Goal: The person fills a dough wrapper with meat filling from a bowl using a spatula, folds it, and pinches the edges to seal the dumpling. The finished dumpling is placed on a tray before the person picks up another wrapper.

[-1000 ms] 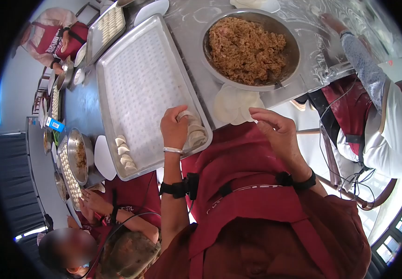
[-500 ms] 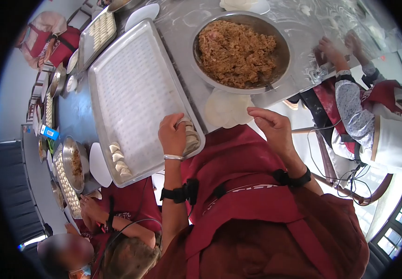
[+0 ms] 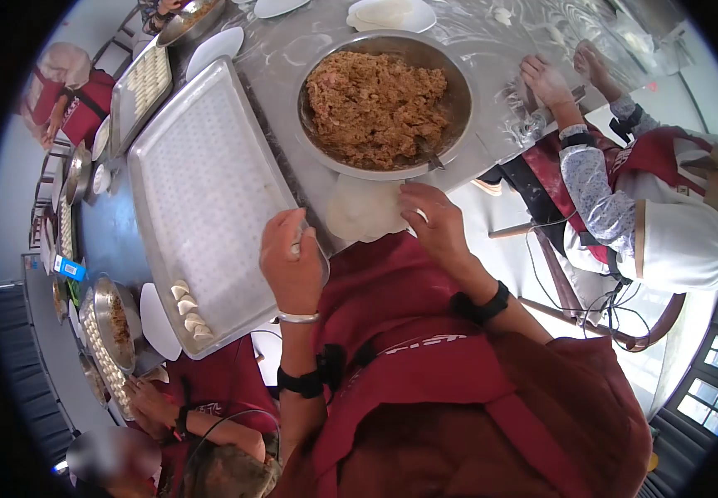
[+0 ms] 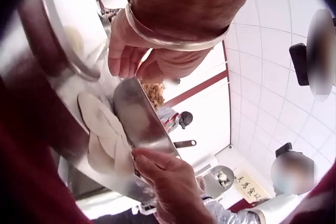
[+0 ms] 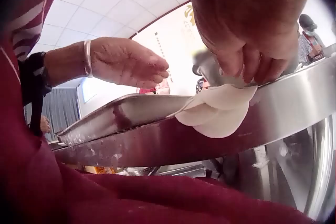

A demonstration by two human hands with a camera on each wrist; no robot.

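Pale round dough wrappers (image 3: 357,209) lie overlapped at the table edge, some hanging over it. My right hand (image 3: 438,226) pinches the edge of a wrapper, also seen in the left wrist view, where the hand (image 4: 176,188) is at the wrappers' near edge (image 4: 100,116). Over the right rim of the large metal tray (image 3: 209,158) hovers my left hand (image 3: 291,264), its fingers loosely bent. In the right wrist view that left hand (image 5: 126,62) shows nothing held. Several folded dumplings (image 3: 189,311) sit in the tray's lower left corner.
A steel bowl of brown filling (image 3: 375,108) with a utensil stands behind the wrappers. A plate of wrappers (image 3: 392,15) lies beyond it. Another tray of dumplings (image 3: 147,83) is at the upper left. People work at the left and right.
My left hand has drawn back from the dumplings at the tray's right side. My right hand has reached the wrappers and taken hold of an edge. The head view has shifted.
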